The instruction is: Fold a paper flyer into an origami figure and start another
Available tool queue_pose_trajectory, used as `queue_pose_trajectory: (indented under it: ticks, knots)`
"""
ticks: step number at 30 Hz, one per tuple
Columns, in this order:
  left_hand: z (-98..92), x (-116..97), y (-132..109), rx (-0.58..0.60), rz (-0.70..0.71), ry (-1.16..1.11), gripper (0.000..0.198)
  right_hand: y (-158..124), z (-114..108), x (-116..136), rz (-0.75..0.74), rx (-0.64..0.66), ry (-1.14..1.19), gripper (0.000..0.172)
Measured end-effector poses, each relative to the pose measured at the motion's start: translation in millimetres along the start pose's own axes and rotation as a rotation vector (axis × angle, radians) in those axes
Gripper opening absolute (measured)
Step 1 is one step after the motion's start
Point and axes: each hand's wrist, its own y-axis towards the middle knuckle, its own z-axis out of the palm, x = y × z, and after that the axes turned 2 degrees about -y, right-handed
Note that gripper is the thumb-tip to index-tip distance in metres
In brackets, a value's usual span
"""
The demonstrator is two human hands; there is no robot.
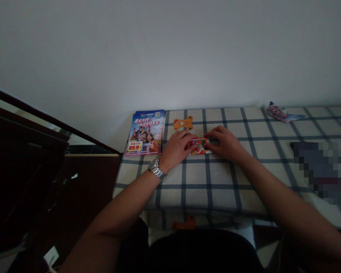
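Note:
A small folded flyer (198, 146) with a bright red, colourful print lies flat on the checked tablecloth in front of me. My left hand (178, 147), with a silver watch on its wrist, grips the left end, fingers along the far edge and thumb on the near side. At the right end, my right hand (223, 142) pinches the paper, its fingers bent over the far edge and its thumb on top. Both hands cover parts of the print. Left of my left hand is a stack of blue and pink flyers (145, 132).
The checked tablecloth (196, 178) covers a table against a pale wall (170, 53). A folded piece of printed paper (281, 113) stands at the back right. A dark, pixelated flat object (321, 167) lies at the right. Dark wooden furniture (25, 151) is at the left.

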Motion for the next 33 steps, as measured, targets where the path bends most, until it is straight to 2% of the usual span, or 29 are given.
queue_pose_trajectory:
  ticks: [9, 17, 33]
  knots:
    - [2.0, -0.6, -2.0, -0.049, -0.059, 0.028, 0.03, 0.9, 0.2, -1.2, -0.002, 0.015, 0.0, 0.025]
    - [0.7, -1.3, -1.0, -0.044, -0.068, 0.038, 0.024, -0.1, 1.1, -3.7, -0.021, -0.003, 0.009, 0.022]
    - [2.0, -1.7, 0.5, -0.051, -0.07, 0.018, 0.018, 1.1, 1.2, 2.7, 0.054, -0.031, 0.02, 0.014]
